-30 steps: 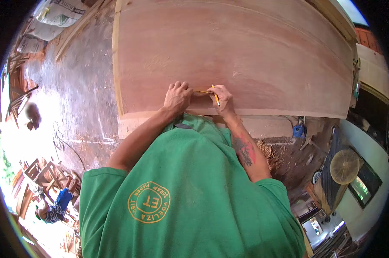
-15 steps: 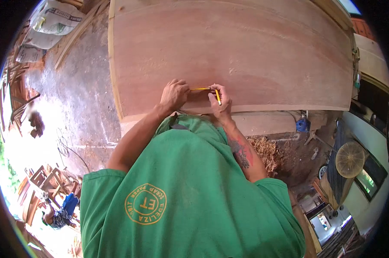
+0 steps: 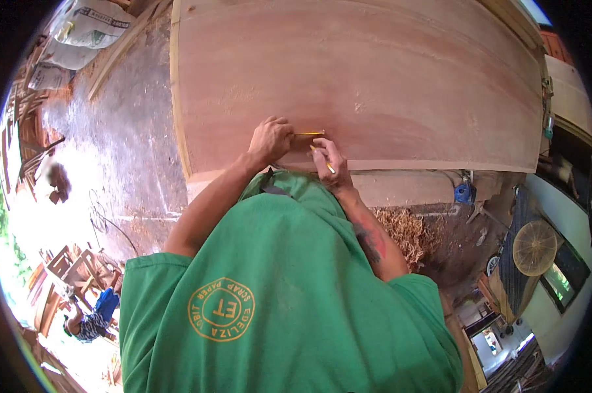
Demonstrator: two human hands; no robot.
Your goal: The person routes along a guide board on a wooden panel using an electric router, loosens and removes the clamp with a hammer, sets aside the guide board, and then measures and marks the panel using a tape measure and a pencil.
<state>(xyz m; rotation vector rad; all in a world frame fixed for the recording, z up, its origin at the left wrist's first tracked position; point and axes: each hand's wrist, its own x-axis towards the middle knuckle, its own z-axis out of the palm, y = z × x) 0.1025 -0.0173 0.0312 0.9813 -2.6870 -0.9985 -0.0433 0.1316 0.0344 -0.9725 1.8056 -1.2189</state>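
My left hand (image 3: pixel 271 140) is closed at the near part of a large wooden panel (image 3: pixel 407 85). From its fingers a thin yellow tape measure (image 3: pixel 309 133) runs out to the right, ending in a small hook; its case is hidden in the hand. My right hand (image 3: pixel 333 162), just below and right of the tape's end, holds a yellow pencil (image 3: pixel 330 168) with its fingers bent round it. The pencil slants, one end up and left toward the tape. Both hands are over the panel's near edge, close to my green shirt (image 3: pixel 289 275).
Wood shavings (image 3: pixel 407 239) lie on the floor at right, near a blue tool (image 3: pixel 464 192). White sacks (image 3: pixel 89 23) and timber strips are at upper left. Another person (image 3: pixel 89 324) is at lower left among wooden frames. A round fan (image 3: pixel 535 248) stands at right.
My right hand has drawn back from the tape's end toward me, and the pencil has turned in its fingers. My left hand still holds the tape; the view has shifted slightly.
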